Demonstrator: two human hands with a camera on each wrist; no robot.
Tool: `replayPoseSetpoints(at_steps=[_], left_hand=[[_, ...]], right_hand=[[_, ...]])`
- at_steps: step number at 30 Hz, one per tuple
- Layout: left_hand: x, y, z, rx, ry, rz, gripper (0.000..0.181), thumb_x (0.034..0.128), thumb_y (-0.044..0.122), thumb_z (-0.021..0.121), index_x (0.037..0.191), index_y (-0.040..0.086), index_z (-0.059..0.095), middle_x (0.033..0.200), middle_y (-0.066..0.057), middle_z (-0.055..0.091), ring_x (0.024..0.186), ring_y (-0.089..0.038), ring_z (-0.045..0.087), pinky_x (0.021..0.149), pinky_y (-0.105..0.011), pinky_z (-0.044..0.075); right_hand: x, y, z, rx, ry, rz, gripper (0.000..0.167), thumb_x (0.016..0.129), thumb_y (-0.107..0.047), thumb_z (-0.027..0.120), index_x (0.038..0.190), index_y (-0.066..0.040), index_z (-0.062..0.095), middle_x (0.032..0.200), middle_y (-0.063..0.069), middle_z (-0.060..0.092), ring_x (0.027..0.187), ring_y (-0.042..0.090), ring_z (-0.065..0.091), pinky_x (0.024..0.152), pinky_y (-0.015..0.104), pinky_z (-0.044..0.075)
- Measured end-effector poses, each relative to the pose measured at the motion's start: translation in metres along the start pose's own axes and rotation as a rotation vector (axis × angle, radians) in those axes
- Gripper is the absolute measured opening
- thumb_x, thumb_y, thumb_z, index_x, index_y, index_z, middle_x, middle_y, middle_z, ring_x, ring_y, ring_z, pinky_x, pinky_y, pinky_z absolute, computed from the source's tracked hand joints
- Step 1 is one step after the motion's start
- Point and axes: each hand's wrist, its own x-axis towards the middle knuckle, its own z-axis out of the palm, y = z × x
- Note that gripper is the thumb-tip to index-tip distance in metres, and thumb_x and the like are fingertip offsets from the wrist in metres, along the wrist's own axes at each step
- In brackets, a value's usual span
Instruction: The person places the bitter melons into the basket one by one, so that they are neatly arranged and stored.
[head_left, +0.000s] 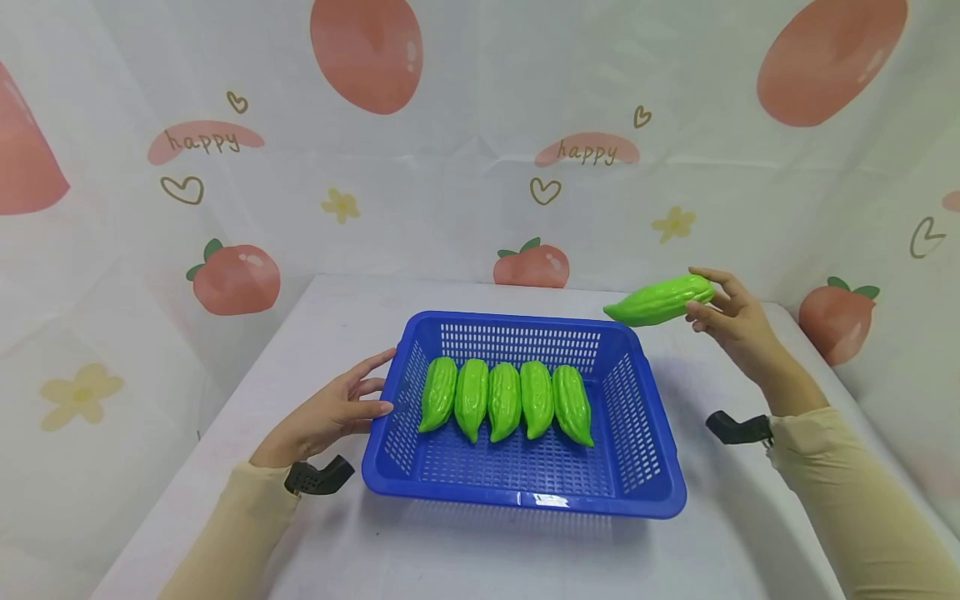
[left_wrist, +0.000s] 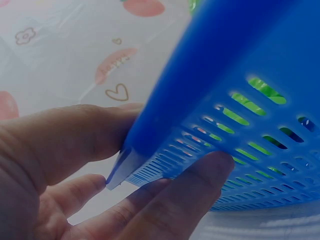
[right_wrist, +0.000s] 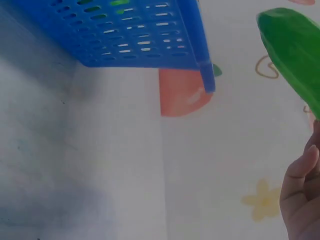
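Observation:
A blue plastic basket (head_left: 525, 497) stands on the table, with several green, ridged bitter melons (head_left: 505, 402) side by side in a row inside it. My left hand (head_left: 337, 410) is at the basket's left side. It holds the rim there, with the thumb at the edge and fingers (left_wrist: 182, 192) against the slotted outer wall. Above the back right corner, my right hand (head_left: 731, 321) grips one more bitter melon (head_left: 660, 301) by its thick end. This melon lies nearly level, its pointed tip to the left. In the right wrist view the melon (right_wrist: 292, 50) is partly cut off.
The white table (head_left: 480, 558) extends around the basket. Behind it hangs a pale cloth (head_left: 450, 192) printed with fruit, hearts and flowers. A black wrist device (head_left: 738, 427) sits by the right sleeve, another (head_left: 318, 476) by the left.

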Motion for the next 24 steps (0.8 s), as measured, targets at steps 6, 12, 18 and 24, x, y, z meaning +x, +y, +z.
replayPoseSetpoints(at_steps=[6,12,18,24], left_hand=[[0.000,0.000,0.000,-0.005,-0.002,0.003,0.086,0.0910,0.016,0.067,0.156,0.026,0.012,0.151,-0.026,0.033,0.115,-0.035,0.062,0.094,-0.051,0.052],[0.000,-0.001,0.000,-0.001,-0.002,0.000,0.085,0.0912,0.017,0.067,0.156,0.026,0.012,0.151,-0.026,0.032,0.116,-0.035,0.061,0.094,-0.051,0.051],[0.000,0.000,0.001,0.009,0.008,-0.005,0.086,0.0910,0.017,0.067,0.156,0.027,0.013,0.152,-0.026,0.032,0.117,-0.036,0.060,0.095,-0.052,0.051],[0.000,0.000,0.000,0.002,-0.001,0.001,0.085,0.0913,0.016,0.067,0.156,0.026,0.012,0.151,-0.026,0.032,0.116,-0.036,0.061,0.094,-0.052,0.051]], right_hand=[[-0.001,0.004,0.004,-0.047,-0.092,0.026,0.053,0.095,0.013,0.045,0.139,-0.017,0.048,0.099,-0.003,0.059,0.077,0.008,0.057,0.070,0.016,0.050],[-0.001,0.008,0.010,-0.100,-0.131,0.057,0.050,0.094,0.012,0.047,0.138,-0.013,0.042,0.099,-0.002,0.061,0.078,0.010,0.058,0.068,0.018,0.050],[0.000,0.009,0.013,-0.156,-0.200,0.086,0.047,0.096,0.009,0.047,0.136,-0.014,0.042,0.100,-0.002,0.061,0.079,0.009,0.058,0.068,0.019,0.050],[0.001,0.010,0.016,-0.257,-0.270,0.145,0.047,0.097,0.004,0.047,0.140,-0.014,0.040,0.100,-0.004,0.062,0.076,0.009,0.055,0.067,0.019,0.048]])
